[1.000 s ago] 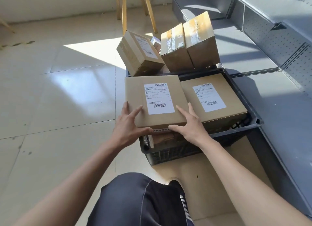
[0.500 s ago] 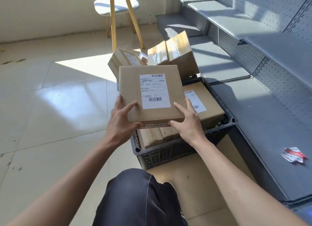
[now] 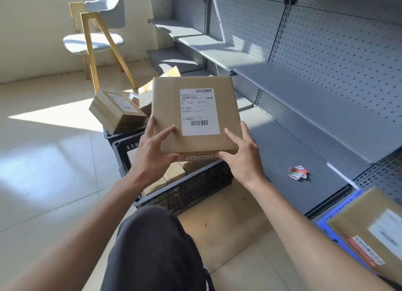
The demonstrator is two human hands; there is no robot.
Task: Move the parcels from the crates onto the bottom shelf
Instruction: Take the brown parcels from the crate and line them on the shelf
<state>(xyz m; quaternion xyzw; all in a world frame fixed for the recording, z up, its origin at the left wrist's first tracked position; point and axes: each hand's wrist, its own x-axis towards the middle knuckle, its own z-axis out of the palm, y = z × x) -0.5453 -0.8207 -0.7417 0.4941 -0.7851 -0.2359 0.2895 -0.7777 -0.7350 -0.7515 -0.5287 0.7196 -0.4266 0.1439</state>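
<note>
A flat brown parcel [image 3: 167, 108] with a white shipping label is held in the air above the black crate [image 3: 191, 188]. My left hand [image 3: 152, 151] grips its near left corner, thumb on top. Its near right corner is gripped by my right hand [image 3: 241, 158]. More brown parcels lie inside the crate, and a small box [image 3: 115, 110] leans on its far rim. The grey bottom shelf [image 3: 289, 160] runs along the right, just beside the crate.
A crumpled red and white sticker [image 3: 298, 173] lies on the bottom shelf. A blue crate [image 3: 335, 216] holding another parcel [image 3: 374, 232] stands at the lower right. A wooden chair [image 3: 95, 40] is at the back left. My dark-clad knee [image 3: 152, 247] is low in view.
Both hands have lifted the flat parcel out of the black crate and carried it up and to the right, toward the shelf. The view has swung right.
</note>
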